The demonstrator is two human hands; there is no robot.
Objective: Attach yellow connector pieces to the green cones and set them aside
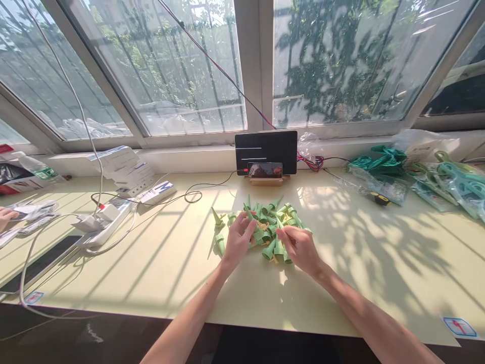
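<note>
A heap of small green cone-shaped plastic pieces (267, 222) with some yellow bits among them lies in the middle of the pale yellow table (170, 263). My left hand (238, 240) rests on the heap's left side, fingers curled around one green cone. My right hand (299, 245) sits at the heap's right front, fingers pinched together over the pieces; what it holds is too small to name. Two loose cones (219, 230) stand apart just left of the heap.
A dark tablet (265, 150) and a phone on a wooden stand (265, 172) stand behind the heap by the window. Power strip (104, 222), cables and boxes lie left. Bags of green parts (428, 177) lie right. Another person's hand (5, 217) shows at the left edge.
</note>
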